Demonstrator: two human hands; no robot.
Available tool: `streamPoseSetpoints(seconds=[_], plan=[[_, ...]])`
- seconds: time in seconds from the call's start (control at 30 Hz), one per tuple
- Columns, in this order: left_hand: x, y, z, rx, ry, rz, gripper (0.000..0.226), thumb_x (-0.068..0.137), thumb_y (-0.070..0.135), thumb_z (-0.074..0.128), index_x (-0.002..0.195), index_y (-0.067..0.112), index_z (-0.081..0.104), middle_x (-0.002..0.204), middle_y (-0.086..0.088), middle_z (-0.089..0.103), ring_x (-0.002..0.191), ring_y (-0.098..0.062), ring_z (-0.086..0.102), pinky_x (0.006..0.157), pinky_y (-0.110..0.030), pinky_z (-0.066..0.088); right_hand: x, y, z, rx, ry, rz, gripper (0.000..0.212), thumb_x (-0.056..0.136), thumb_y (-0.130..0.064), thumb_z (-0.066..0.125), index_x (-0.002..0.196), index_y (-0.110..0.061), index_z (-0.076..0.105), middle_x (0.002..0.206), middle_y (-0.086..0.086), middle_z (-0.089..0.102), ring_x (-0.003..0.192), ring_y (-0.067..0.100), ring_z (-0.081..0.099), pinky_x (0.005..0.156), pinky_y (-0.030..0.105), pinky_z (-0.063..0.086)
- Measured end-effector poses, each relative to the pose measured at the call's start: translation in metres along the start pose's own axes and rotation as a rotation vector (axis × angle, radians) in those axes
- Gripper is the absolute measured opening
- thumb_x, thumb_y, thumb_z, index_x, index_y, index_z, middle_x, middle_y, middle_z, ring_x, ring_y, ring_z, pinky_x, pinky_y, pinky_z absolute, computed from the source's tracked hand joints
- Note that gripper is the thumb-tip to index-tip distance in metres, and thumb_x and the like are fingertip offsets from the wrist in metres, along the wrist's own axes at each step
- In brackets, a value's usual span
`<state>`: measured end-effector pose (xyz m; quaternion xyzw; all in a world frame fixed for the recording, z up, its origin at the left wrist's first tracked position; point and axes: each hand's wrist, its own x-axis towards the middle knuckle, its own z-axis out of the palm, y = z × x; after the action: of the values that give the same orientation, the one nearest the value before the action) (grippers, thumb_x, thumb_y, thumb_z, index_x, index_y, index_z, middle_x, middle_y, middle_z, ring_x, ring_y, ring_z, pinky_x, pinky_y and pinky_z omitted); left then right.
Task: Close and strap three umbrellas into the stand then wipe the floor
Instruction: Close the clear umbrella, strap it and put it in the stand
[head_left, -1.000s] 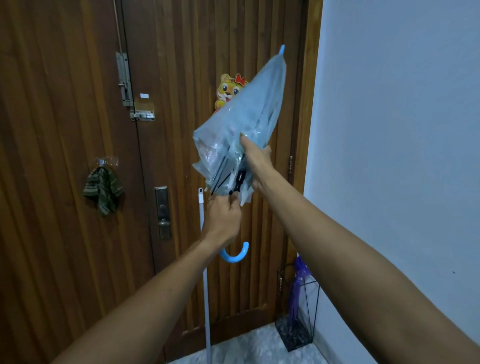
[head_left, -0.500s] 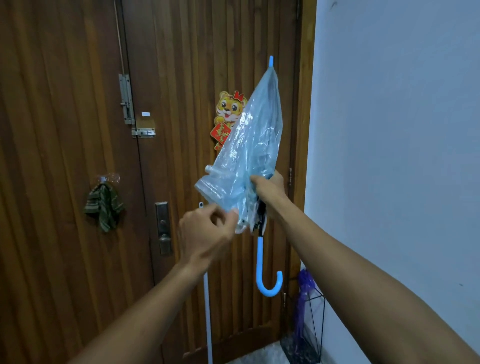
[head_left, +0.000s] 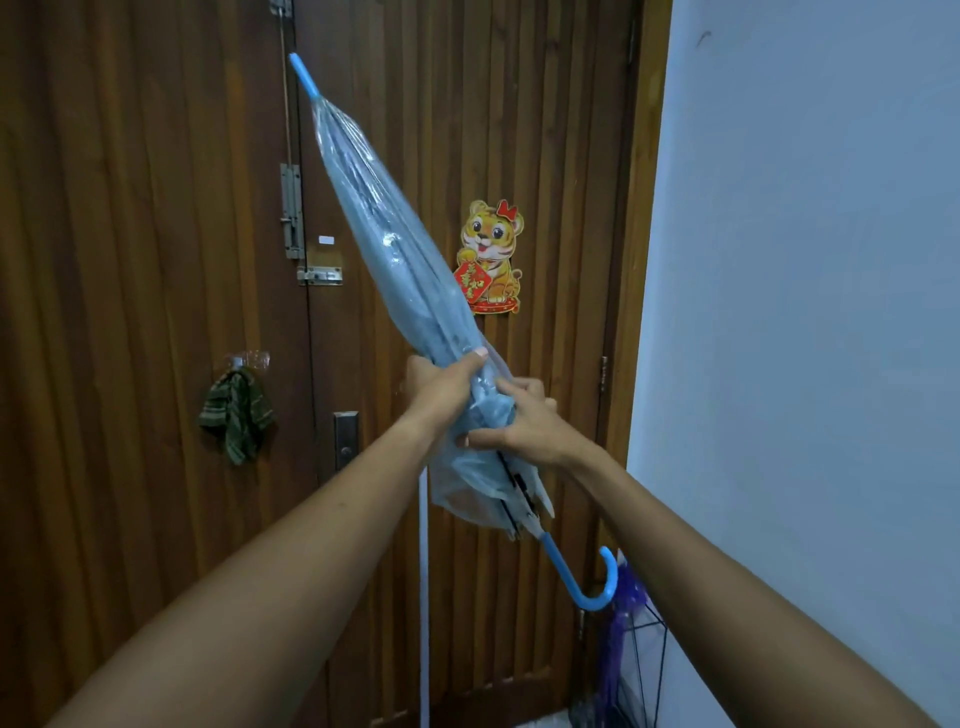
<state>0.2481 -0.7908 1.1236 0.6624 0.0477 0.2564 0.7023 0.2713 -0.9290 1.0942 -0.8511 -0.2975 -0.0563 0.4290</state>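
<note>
Arms reach straight out toward the wooden door (head_left: 156, 208). Up in the air between them, the left hand (head_left: 447, 387) and the right hand (head_left: 524, 423) curl tight round the folded blue umbrella (head_left: 384, 249), side by side. It slants, its tip (head_left: 304, 75) up and left, its hooked handle (head_left: 561, 569) down and right.

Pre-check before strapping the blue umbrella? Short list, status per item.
1. Blue umbrella collapsed: ok, canopy gathered along the shaft.
2. Grip: ok, left hand and right hand both wrap the lower canopy.
3. Folds tight: not ok, loose plastic bulges below the hands.
4. Strap located: cannot tell, none visible.
5. Room in the wire stand: cannot tell; a purple umbrella sits in it and the frame edge cuts off most of the stand.
</note>
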Motion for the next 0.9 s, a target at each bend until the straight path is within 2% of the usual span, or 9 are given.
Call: streamPoseSetpoints(seconds=[0.07,0.17,0.3,0.4,0.47,0.6,0.7,0.77,0.9], plan=[[-0.002,-0.002,0.002,-0.02,-0.032,0.002,0.062,0.067,0.041,0.082,0.118,0.012,0.061,0.103,-0.003,0.074,0.089,-0.021,0.074,0.085,-0.043,0.06,0.001,-0.005,-0.002,-0.148,0.058,0.024,0.108,0.055,-0.056,0.09,0.148,-0.041,0.037,0.154,-0.004,0.019,0.137,0.021,0.023,0.112,0.04,0.035],[-0.004,-0.006,0.007,-0.055,-0.181,-0.01,0.047,0.082,0.031,0.078,0.121,0.009,0.063,0.107,-0.007,0.075,0.092,-0.021,0.074,0.085,-0.039,0.06,0.01,-0.002,-0.003,-0.098,0.09,-0.051,0.126,0.042,-0.044,0.094,0.147,-0.04,0.024,0.143,-0.004,0.044,0.132,0.019,0.048,0.105,0.05,0.049],[-0.005,-0.004,0.002,0.004,-0.358,0.035,0.044,0.089,0.034,0.073,0.126,0.011,0.064,0.11,-0.004,0.075,0.098,-0.018,0.073,0.078,-0.027,0.058,0.008,-0.005,-0.01,-0.054,0.05,0.046,0.095,0.066,-0.007,0.078,0.144,-0.03,0.029,0.115,-0.001,0.06,0.103,0.021,0.065,0.084,0.042,0.06],[-0.013,0.002,-0.007,0.155,-0.421,0.033,0.047,0.091,0.051,0.062,0.122,0.016,0.067,0.112,-0.002,0.075,0.097,-0.016,0.072,0.071,-0.025,0.052,0.014,-0.003,-0.015,-0.056,0.127,0.139,0.051,0.064,-0.01,0.065,0.114,-0.019,0.061,0.102,0.006,0.071,0.093,0.028,0.071,0.08,0.047,0.062],[-0.025,-0.001,-0.011,0.418,-0.272,0.062,0.053,0.089,0.066,0.051,0.112,0.022,0.07,0.103,0.002,0.074,0.087,-0.017,0.068,0.066,-0.03,0.046,0.018,0.0,-0.022,-0.093,0.113,0.182,0.032,0.063,-0.016,0.059,0.094,-0.023,0.067,0.094,0.007,0.074,0.088,0.028,0.073,0.081,0.049,0.062],[-0.04,-0.03,-0.033,1.112,0.223,0.797,0.042,0.079,0.058,0.055,0.105,0.026,0.062,0.103,0.003,0.06,0.095,-0.02,0.053,0.077,-0.036,0.039,0.017,-0.005,-0.039,-0.183,-0.09,0.233,0.025,0.079,-0.002,0.059,0.101,-0.009,0.068,0.095,0.01,0.071,0.086,0.025,0.071,0.077,0.039,0.061],[-0.03,-0.052,-0.046,1.44,0.043,1.152,0.075,0.073,0.058,0.044,0.139,0.023,0.041,0.149,-0.013,0.04,0.138,-0.034,0.035,0.105,-0.05,0.031,0.017,-0.021,-0.045,-0.275,-0.329,0.246,0.04,0.077,0.0,0.06,0.117,-0.004,0.063,0.105,0.014,0.071,0.092,0.028,0.071,0.081,0.039,0.061],[-0.021,-0.054,-0.045,1.621,-0.023,1.214,0.082,0.078,0.061,0.037,0.149,0.021,0.025,0.159,-0.018,0.028,0.147,-0.04,0.023,0.114,-0.058,0.023,0.021,-0.035,-0.044,-0.397,-0.437,0.24,0.044,0.076,0.001,0.061,0.12,-0.004,0.062,0.112,0.017,0.07,0.099,0.032,0.07,0.088,0.044,0.06],[-0.016,-0.039,-0.033,1.668,-0.11,1.052,0.076,0.084,0.032,0.07,0.145,0.015,0.028,0.123,-0.01,0.06,0.109,-0.03,0.061,0.091,-0.043,0.048,0.028,-0.055,-0.045,-0.579,-0.468,0.242,0.048,0.078,-0.005,0.068,0.124,-0.01,0.059,0.114,0.013,0.067,0.099,0.028,0.068,0.083,0.038,0.06]])
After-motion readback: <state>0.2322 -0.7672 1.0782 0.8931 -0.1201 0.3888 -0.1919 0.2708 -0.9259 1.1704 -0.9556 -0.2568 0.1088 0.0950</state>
